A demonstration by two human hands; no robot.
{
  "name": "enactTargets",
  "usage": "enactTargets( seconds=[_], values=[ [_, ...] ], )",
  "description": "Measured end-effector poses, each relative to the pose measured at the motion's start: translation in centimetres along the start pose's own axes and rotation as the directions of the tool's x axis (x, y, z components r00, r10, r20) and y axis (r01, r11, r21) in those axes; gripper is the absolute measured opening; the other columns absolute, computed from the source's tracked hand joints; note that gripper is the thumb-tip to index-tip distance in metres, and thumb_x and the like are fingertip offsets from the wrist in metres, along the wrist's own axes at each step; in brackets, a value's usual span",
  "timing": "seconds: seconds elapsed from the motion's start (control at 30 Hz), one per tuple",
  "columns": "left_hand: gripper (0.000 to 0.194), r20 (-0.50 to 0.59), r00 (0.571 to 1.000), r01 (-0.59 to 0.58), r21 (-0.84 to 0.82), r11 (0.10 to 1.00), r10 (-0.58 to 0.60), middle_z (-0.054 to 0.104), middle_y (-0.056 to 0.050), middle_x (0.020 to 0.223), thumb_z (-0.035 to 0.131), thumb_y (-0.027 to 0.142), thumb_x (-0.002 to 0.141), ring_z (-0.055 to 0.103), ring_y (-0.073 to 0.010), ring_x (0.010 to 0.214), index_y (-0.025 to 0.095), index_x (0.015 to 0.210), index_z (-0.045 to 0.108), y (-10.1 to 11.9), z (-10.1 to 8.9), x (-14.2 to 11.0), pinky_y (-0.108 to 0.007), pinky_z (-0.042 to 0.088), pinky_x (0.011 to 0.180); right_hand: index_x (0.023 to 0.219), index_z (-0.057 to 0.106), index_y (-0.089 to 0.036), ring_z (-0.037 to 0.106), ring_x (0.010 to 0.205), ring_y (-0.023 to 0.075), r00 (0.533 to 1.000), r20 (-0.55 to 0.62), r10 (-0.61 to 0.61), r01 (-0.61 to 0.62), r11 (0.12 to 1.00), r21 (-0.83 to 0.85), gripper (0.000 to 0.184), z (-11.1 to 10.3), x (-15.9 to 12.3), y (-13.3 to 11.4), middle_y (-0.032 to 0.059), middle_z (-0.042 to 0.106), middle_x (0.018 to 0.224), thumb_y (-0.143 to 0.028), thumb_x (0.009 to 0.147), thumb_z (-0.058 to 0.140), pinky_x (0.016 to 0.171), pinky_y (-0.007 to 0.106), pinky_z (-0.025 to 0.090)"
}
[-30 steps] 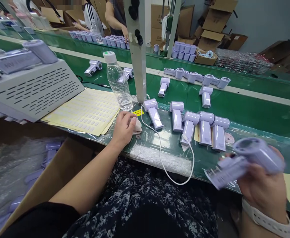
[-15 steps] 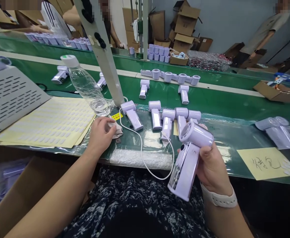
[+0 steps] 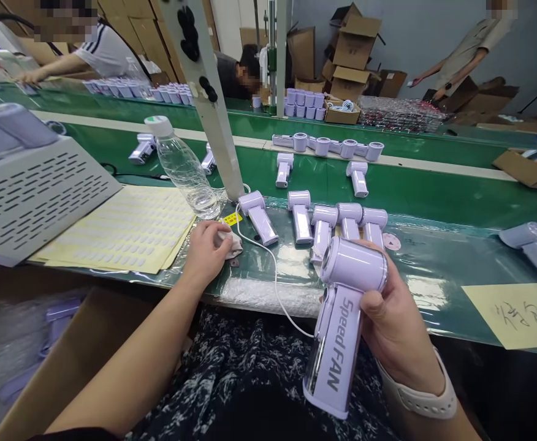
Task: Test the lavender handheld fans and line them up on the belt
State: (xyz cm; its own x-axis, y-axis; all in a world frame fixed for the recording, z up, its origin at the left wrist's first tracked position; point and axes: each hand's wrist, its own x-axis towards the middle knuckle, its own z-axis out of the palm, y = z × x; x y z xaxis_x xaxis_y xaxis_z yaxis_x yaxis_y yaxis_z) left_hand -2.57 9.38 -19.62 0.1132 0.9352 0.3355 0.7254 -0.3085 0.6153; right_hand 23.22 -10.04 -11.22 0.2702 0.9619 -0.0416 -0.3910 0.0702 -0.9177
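My right hand (image 3: 395, 312) grips a lilac handheld fan (image 3: 342, 343) over the front edge of the bench, its handle lettered "Speed FAN" and its round head uppermost. My left hand (image 3: 206, 251) rests on the bench with its fingers curled over a crumpled whitish cloth (image 3: 234, 243). Behind the cloth leans a clear water bottle (image 3: 188, 168) with a white cap. Several more lilac fans (image 3: 300, 217) lie on the bench between the hands and beyond them. A white cable (image 3: 275, 269) loops down past the bench edge and passes behind the held fan.
Yellow sticker sheets (image 3: 125, 229) lie left, beside a slotted grey metal case (image 3: 57, 196). A metal post (image 3: 217, 116) rises behind the bottle. Fans lie on the green conveyor (image 3: 401, 171). A handwritten yellow paper (image 3: 517, 312) is at right. Co-workers stand across the line.
My right hand has brought the fan in from the right to in front of me and turned it so the lettering shows. My left hand stays on the cloth. The view has shifted.
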Motion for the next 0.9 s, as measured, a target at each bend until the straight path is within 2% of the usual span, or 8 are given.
enactTargets(
  seconds=[0.3, 0.43, 0.53, 0.6, 0.67, 0.73, 0.8, 0.9],
  values=[
    [0.019, -0.036, 0.999, -0.024, 0.009, 1.000, 0.025, 0.065, -0.010, 0.113, 0.055, 0.033, 0.085, 0.059, -0.0296, 0.116, 0.022, 0.095, 0.066, 0.4, 0.1, -0.3, -0.049, 0.046, 0.108, 0.128, 0.063, -0.035, 0.067, 0.079, 0.0162, 1.000, 0.019, -0.007, 0.007, 1.000, -0.010, 0.075, 0.1, -0.4, 0.1, 0.0014, 0.069, 0.108, -0.052, 0.063, 0.096, 0.065, 0.024, 0.061],
    [0.025, -0.241, 0.967, -0.058, 0.116, 0.992, 0.085, 0.067, -0.011, 0.112, 0.051, 0.040, 0.093, 0.058, -0.0303, 0.117, 0.021, 0.100, 0.065, 0.5, -3.0, -0.9, -0.049, 0.043, 0.110, 0.129, 0.063, -0.033, 0.066, 0.074, 0.0160, 0.999, 0.015, 0.030, -0.030, 0.999, -0.018, 0.077, 0.0, -0.6, -0.1, 0.0021, 0.070, 0.104, -0.053, 0.063, 0.096, 0.063, 0.025, 0.060],
    [0.029, -0.383, 0.923, 0.044, 0.217, 0.975, 0.044, 0.068, -0.011, 0.101, 0.048, 0.039, 0.094, 0.062, -0.0320, 0.107, 0.017, 0.099, 0.067, -2.1, -6.6, -0.2, -0.053, 0.045, 0.106, 0.129, 0.062, -0.030, 0.066, 0.067, 0.0163, 0.995, 0.043, 0.095, -0.094, 0.995, -0.013, 0.077, 0.1, -0.5, -0.2, 0.0027, 0.071, 0.096, -0.060, 0.065, 0.092, 0.060, 0.028, 0.060],
    [0.031, -0.344, 0.938, 0.150, 0.330, 0.932, -0.030, 0.066, -0.013, 0.102, 0.048, 0.038, 0.089, 0.060, -0.0361, 0.114, 0.016, 0.096, 0.068, -4.9, -8.4, 0.7, -0.056, 0.042, 0.109, 0.130, 0.062, -0.029, 0.066, 0.064, 0.0168, 0.992, 0.053, 0.118, -0.118, 0.993, -0.004, 0.078, 0.3, -0.3, -0.2, 0.0027, 0.071, 0.091, -0.063, 0.065, 0.090, 0.057, 0.028, 0.059],
    [0.039, -0.201, 0.975, 0.170, 0.389, 0.905, -0.096, 0.066, -0.017, 0.111, 0.045, 0.039, 0.088, 0.057, -0.0404, 0.123, 0.011, 0.102, 0.068, -7.5, -9.3, 1.3, -0.058, 0.039, 0.112, 0.130, 0.063, -0.028, 0.065, 0.061, 0.0166, 0.990, 0.057, 0.133, -0.134, 0.991, 0.010, 0.077, 0.5, 0.1, 0.0, 0.0025, 0.071, 0.089, -0.063, 0.067, 0.089, 0.055, 0.028, 0.059],
    [0.044, -0.107, 0.985, 0.170, 0.411, 0.896, -0.138, 0.066, -0.020, 0.113, 0.044, 0.039, 0.087, 0.057, -0.0420, 0.124, 0.006, 0.105, 0.068, -9.2, -9.3, 1.5, -0.058, 0.039, 0.110, 0.129, 0.063, -0.028, 0.066, 0.060, 0.0166, 0.986, 0.070, 0.150, -0.152, 0.988, 0.032, 0.074, 0.7, 0.4, 0.3, 0.0034, 0.072, 0.094, -0.062, 0.068, 0.089, 0.053, 0.029, 0.058],
    [0.046, -0.092, 0.986, 0.164, 0.422, 0.891, -0.137, 0.067, -0.018, 0.112, 0.041, 0.039, 0.088, 0.059, -0.0402, 0.122, 0.006, 0.106, 0.068, -9.6, -9.1, 1.2, -0.056, 0.040, 0.109, 0.129, 0.062, -0.028, 0.068, 0.064, 0.0182, 0.982, 0.087, 0.165, -0.170, 0.984, 0.053, 0.074, 1.0, 0.7, 0.6, 0.0055, 0.073, 0.103, -0.062, 0.069, 0.089, 0.053, 0.029, 0.058],
    [0.052, -0.135, 0.986, 0.147, 0.435, 0.889, -0.097, 0.064, -0.012, 0.120, 0.036, 0.046, 0.094, 0.054, -0.0385, 0.129, 0.009, 0.115, 0.066, -8.3, -8.6, 0.3, -0.053, 0.035, 0.111, 0.131, 0.061, -0.028, 0.071, 0.072, 0.0219, 0.980, 0.099, 0.174, -0.179, 0.982, 0.051, 0.076, 1.6, 0.8, 1.1, 0.0084, 0.073, 0.111, -0.064, 0.070, 0.087, 0.056, 0.032, 0.059]
  ],
)
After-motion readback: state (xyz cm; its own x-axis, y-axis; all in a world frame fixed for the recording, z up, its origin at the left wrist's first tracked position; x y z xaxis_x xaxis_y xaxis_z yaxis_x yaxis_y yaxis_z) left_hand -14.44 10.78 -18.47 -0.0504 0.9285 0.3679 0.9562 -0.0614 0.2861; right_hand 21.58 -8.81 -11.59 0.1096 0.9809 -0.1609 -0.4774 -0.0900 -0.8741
